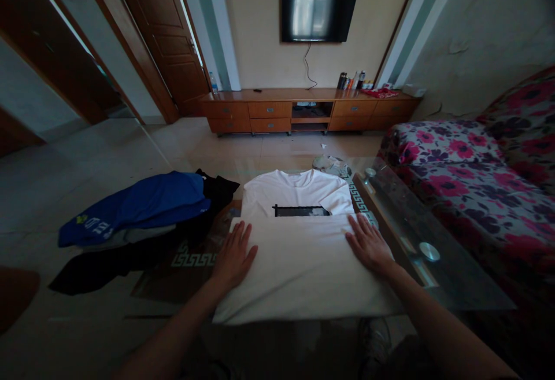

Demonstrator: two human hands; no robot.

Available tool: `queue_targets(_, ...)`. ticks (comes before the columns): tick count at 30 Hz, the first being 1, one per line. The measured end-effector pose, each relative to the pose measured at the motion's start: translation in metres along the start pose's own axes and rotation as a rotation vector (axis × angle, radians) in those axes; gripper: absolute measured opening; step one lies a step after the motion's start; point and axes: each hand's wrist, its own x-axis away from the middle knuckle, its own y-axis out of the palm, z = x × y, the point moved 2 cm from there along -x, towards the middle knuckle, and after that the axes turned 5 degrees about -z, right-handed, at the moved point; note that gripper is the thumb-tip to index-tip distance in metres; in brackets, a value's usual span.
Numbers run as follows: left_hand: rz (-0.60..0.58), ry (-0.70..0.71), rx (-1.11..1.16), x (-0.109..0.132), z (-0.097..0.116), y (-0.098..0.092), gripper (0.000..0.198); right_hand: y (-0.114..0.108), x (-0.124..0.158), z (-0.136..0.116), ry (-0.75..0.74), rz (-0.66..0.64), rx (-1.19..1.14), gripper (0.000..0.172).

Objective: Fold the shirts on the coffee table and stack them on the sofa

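Observation:
A white T-shirt [299,264] lies on the glass table, its neckline at the far side and its lower part folded up over a dark printed patch. My left hand [234,255] rests flat on the left end of the fold, fingers stretched out. On the right end of the same fold lies my right hand [368,244], palm down with fingers extended. Neither hand grips the cloth. To the left of the shirt is a heap of clothes with a blue garment [139,203] on top and black garments [117,264] beneath.
The glass table [459,281] has a Greek-key border and round metal fittings. A flowered sofa [468,183] stands on the right. Farther back is a wooden TV cabinet [269,109] with bottles on it, below a wall-mounted television [319,10]. A wooden door [160,33] is at left.

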Motion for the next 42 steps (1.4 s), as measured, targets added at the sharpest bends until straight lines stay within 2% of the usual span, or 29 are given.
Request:
queue_targets(2,0.015,-0.017,-0.019,0.001,0.002,-0.005,0.064,-0.004,0.001,-0.001,0.0,-0.014,0.0,0.069)
queue_targets(4,0.039,-0.021,-0.034,0.004,0.008,-0.011,0.066,-0.009,0.004,-0.006,0.015,0.032,0.015,0.072)
queue_targets(7,0.006,0.082,-0.018,0.013,0.023,-0.016,0.069,-0.012,0.013,-0.02,-0.028,0.086,0.028,0.074)
queue_targets(10,-0.052,0.146,-0.001,0.021,0.032,-0.014,0.069,-0.011,0.021,-0.03,-0.089,0.032,0.022,0.071)
queue_targets(13,-0.056,0.11,0.002,0.024,0.032,-0.009,0.068,-0.011,0.024,-0.031,-0.081,0.006,0.026,0.072)
queue_targets(19,0.014,0.013,0.014,0.026,0.026,-0.004,0.069,-0.008,0.026,-0.028,-0.038,0.035,0.019,0.074)
queue_targets(23,0.01,-0.042,0.056,0.019,0.017,-0.009,0.064,-0.003,0.018,-0.027,0.0,0.027,-0.017,0.071)
queue_targets(27,0.098,-0.142,0.199,-0.017,0.003,-0.027,0.062,-0.014,-0.019,-0.017,0.177,0.085,-0.137,0.068)
queue_targets(29,0.13,-0.179,0.234,-0.045,-0.006,-0.034,0.057,-0.024,-0.044,-0.011,0.185,0.144,-0.18,0.065)
queue_targets(31,0.095,-0.229,0.243,-0.075,-0.016,-0.035,0.05,-0.032,-0.07,-0.003,0.173,0.162,-0.212,0.061)
queue_targets(36,0.046,-0.338,0.218,-0.136,-0.045,-0.019,0.039,-0.028,-0.118,0.016,0.227,0.116,-0.248,0.054)
queue_targets(42,0.047,-0.402,0.193,-0.184,-0.07,0.0,0.042,-0.017,-0.167,0.029,0.251,0.064,-0.254,0.053)
